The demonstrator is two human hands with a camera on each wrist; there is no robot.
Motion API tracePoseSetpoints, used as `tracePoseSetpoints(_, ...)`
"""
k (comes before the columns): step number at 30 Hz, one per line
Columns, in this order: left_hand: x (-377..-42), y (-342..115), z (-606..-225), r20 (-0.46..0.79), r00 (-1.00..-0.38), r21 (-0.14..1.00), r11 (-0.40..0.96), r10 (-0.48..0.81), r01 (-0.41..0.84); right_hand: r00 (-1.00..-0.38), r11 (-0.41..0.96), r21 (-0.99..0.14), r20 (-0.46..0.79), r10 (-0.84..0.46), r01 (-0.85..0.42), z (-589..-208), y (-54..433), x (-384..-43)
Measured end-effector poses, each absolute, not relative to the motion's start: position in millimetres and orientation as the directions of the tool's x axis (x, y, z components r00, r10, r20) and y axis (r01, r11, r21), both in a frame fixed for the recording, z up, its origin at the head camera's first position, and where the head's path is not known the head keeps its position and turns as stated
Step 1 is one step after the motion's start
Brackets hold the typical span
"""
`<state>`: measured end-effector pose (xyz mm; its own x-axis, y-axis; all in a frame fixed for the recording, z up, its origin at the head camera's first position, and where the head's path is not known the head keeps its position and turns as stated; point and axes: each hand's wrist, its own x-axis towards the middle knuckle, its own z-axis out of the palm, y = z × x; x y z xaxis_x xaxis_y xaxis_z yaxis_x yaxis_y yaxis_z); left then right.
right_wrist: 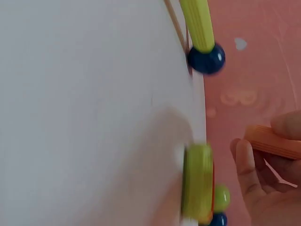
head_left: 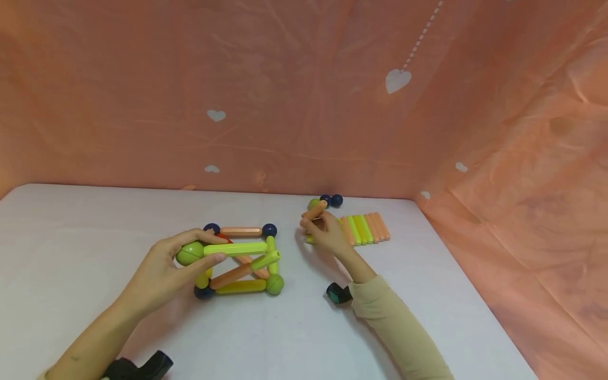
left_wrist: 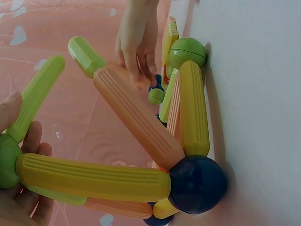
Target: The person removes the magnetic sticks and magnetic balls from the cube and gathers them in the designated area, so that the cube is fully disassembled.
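Note:
A frame of magnetic rods and balls (head_left: pixel 241 286) stands on the white table, with blue balls (left_wrist: pixel 197 184) and a green ball (head_left: pixel 274 284) at its base corners. At its raised near-left corner, my left hand (head_left: pixel 159 272) grips another green ball (head_left: pixel 190 253), from which a light green rod (head_left: pixel 235 249) extends. An orange rod (left_wrist: pixel 138 117) with a short green rod (left_wrist: pixel 86 56) on its end slants up from a blue base ball. My right hand (head_left: pixel 332 236) pinches a loose orange rod (head_left: pixel 314 211) between thumb and fingers, held above the table.
Beside the right hand lies a row of orange, yellow and green rods (head_left: pixel 363 229). Behind it sit loose blue balls (head_left: pixel 337 200) and a green ball (head_left: pixel 313 203). An orange cloth with hearts (head_left: pixel 285 105) hangs along the table's back and right edges.

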<state>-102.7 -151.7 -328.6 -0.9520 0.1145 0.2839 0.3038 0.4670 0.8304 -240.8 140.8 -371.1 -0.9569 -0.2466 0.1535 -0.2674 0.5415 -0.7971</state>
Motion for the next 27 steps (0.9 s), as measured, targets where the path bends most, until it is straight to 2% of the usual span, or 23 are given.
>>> tracePoseSetpoints(5,-103.1,-152.3,-328.9,0.295,-0.949,0.828,0.466,0.111,0.312,-0.975,0.582,-0.785,0.129,-0.179,-0.211,-368.9,169.4,-242.9)
tracePoseSetpoints(14,-103.8,-152.4,-329.8,0.293,-0.949,0.820,0.481,0.114,0.311,-0.993,0.530,-0.840,0.114,-0.029,-0.112,-370.6,214.4,-249.1)
tracePoseSetpoints(21,-103.0,-151.6,-329.0,0.292,-0.949,0.822,0.478,0.115,0.311,-0.984,0.612,-0.788,0.156,0.085,-0.072,-368.0,239.0,-248.2)
tracePoseSetpoints(27,-102.9,-150.8,-328.1,0.302,-0.946,0.826,0.463,0.119,0.322,-0.975,0.577,-0.816,0.133,0.177,-0.007,-366.0,260.2,-247.3)
